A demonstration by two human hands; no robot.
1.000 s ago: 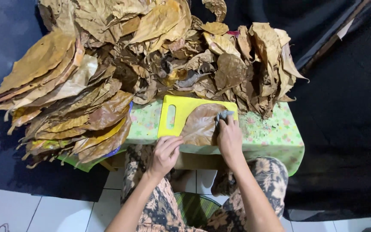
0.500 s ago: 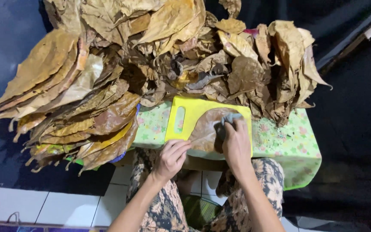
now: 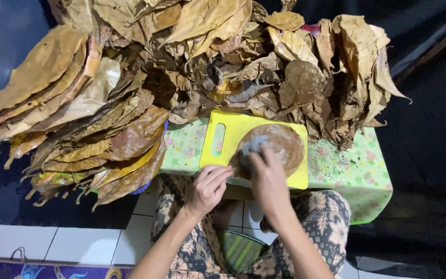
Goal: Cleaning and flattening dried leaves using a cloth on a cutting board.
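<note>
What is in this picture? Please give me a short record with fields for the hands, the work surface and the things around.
Left hand: left hand rests at the near edge of the yellow cutting board, by the stem end of the leaf.
Right hand: right hand presses a small grey object on the brown dried leaf; what it is cannot be told.
Leaf: lies flat on the board.
Surface: low table with a green flowered cloth.
Around: neat stack of dried leaves at left, loose heap of dried leaves behind.

Left hand (image 3: 208, 187) curled, fingers bent, right hand (image 3: 267, 173) pressing flat
</note>
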